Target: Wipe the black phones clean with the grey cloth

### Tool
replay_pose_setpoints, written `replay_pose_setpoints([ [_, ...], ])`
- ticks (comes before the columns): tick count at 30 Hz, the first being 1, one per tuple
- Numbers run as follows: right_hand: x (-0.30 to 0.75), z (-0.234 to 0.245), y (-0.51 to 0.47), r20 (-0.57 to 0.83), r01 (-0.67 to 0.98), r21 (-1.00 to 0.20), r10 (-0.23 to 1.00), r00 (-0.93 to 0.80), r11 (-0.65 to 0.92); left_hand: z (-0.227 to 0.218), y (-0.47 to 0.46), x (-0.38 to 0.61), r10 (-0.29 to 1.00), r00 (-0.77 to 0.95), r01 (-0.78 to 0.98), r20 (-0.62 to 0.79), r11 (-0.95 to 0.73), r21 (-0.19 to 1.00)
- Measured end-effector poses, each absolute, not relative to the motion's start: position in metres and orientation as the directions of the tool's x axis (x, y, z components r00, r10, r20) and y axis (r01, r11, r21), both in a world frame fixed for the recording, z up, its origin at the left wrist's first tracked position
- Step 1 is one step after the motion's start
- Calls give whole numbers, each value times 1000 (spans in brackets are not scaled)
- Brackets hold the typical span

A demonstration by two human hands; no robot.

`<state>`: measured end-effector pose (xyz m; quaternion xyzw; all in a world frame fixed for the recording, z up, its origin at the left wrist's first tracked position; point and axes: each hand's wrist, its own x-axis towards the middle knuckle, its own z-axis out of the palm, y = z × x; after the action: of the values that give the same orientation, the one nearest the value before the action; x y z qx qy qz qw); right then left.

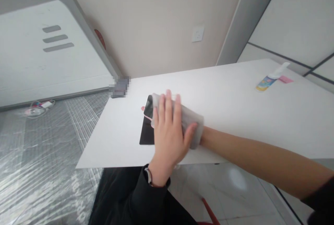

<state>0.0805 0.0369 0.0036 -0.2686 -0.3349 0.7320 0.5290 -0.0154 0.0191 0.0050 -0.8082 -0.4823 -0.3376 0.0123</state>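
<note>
My left hand (167,131) lies flat, fingers stretched out, on a white cloth (192,118) near the front left of the white table (235,106). The cloth covers most of a phone with a pink edge (148,108), which rests on a flat black sheet (146,135). My right forearm reaches in from the right, and its wrist (207,138) ends at the cloth. The right hand itself is hidden under the cloth and my left hand. A black sleeve and a wristband show on my left wrist.
A small spray bottle (270,78) lies on its side at the far right of the table beside a pink slip (285,79). A dark blurred object (119,87) sits at the far left corner. Plastic film (39,155) covers the floor to the left, below a white panel (39,51).
</note>
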Motion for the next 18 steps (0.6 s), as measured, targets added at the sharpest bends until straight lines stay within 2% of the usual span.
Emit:
replay_pose_setpoints([
  [2, 81, 8, 36, 70, -292, -956, 990, -125, 31, 7, 22, -21, 745, 386, 756, 545, -594, 276],
  [4, 84, 13, 35, 187, 63, -979, 977, -101, 194, 9, 30, -31, 796, 259, 780, 547, -506, 369],
  [5, 85, 15, 36, 164, 88, -980, 975, -151, 179, 10, 35, -36, 822, 185, 780, 539, -456, 428],
  [7, 88, 17, 36, -8, -189, -979, 935, -355, -80, 12, 41, -45, 850, 88, 751, 519, -399, 526],
  [9, 91, 16, 37, -97, -451, -797, 823, -560, -401, 14, 43, -50, 873, 8, 699, 487, -353, 621],
  [10, 92, 15, 37, -104, -520, -690, 780, -617, -503, 15, 42, -52, 890, -42, 672, 453, -310, 673],
  [11, 93, 14, 38, -105, -551, -626, 760, -641, -551, 16, 42, -53, 908, -98, 643, 407, -254, 722],
  [13, 94, 11, 39, -108, -558, -592, 743, -660, -581, 18, 41, -56, 931, -187, 591, 313, -148, 793],
  [18, 94, 7, 41, -119, -462, -643, 675, -728, -611, 18, 47, -68, 941, -239, 494, 240, -95, 865],
])
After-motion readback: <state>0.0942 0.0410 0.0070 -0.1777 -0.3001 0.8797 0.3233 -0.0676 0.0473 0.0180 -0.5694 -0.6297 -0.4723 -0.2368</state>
